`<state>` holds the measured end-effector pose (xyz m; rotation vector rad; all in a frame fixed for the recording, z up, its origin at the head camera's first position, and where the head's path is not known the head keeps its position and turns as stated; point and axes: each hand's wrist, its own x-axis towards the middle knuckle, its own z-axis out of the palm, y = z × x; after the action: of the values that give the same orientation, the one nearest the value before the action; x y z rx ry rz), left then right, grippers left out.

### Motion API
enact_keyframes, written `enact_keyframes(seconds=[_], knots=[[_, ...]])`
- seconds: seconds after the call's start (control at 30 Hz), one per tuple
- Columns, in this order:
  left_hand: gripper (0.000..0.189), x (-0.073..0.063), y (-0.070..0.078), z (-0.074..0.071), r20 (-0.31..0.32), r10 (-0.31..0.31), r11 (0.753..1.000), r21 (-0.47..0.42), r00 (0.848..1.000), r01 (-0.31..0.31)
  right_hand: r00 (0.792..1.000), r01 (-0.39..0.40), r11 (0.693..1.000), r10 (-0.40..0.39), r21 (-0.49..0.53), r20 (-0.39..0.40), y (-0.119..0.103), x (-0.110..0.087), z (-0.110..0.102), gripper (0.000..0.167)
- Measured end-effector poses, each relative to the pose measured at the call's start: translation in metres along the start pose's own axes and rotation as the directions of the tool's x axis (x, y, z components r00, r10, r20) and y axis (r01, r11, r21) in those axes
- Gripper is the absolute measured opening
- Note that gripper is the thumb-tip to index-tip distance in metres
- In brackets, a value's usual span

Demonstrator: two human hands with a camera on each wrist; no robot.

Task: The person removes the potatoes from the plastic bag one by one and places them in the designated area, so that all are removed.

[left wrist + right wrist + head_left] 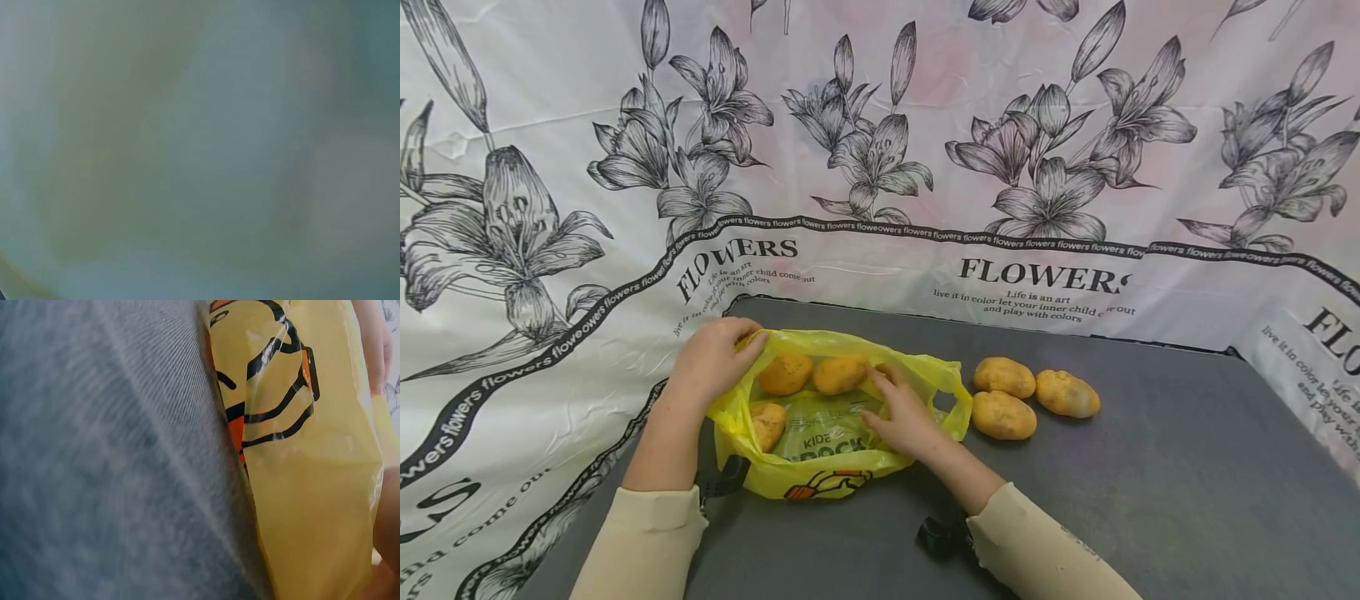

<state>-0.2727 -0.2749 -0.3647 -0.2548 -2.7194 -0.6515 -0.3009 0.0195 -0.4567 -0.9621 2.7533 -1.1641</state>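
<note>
A yellow plastic bag (917, 367) lies on the dark table with its mouth spread wide. My left hand (711, 358) pinches the bag's rim at its far left corner. Inside are three potatoes: one (786, 372) at the back left, another (841, 375) beside it, and a third (767, 425) near the left wall. My right hand (904, 414) reaches into the bag, fingers spread, fingertips right at the back potato's right end. In the right wrist view the bag's printed side (312, 487) stands up from the table. The left wrist view is blurred throughout.
Three more potatoes sit just right of the bag: one at the back (1003, 377), one in front (1003, 416) and one farther right (1067, 393). The grey table (1150, 483) meets a flower-printed cloth (880, 275) along its back and left side.
</note>
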Motion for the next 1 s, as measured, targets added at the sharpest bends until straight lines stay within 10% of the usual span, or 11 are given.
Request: enact_keyframes(seconds=[0.2,0.77,1.0], knots=[[0.030,0.001,0.000,0.001,0.002,0.004,1.000,0.005,1.000,-0.004,0.987,0.123,0.991,-0.118,-0.047,0.112,0.007,-0.001,0.002,0.074],[0.029,0.001,0.001,0.002,-0.001,0.009,1.000,0.011,1.000,-0.009,0.991,0.057,0.995,-0.065,-0.079,-0.113,0.003,0.000,0.009,0.029],[0.029,0.001,0.001,0.002,0.007,0.007,1.000,0.014,1.000,-0.007,0.987,0.052,0.997,-0.058,-0.049,-0.151,0.010,0.001,0.012,0.052]])
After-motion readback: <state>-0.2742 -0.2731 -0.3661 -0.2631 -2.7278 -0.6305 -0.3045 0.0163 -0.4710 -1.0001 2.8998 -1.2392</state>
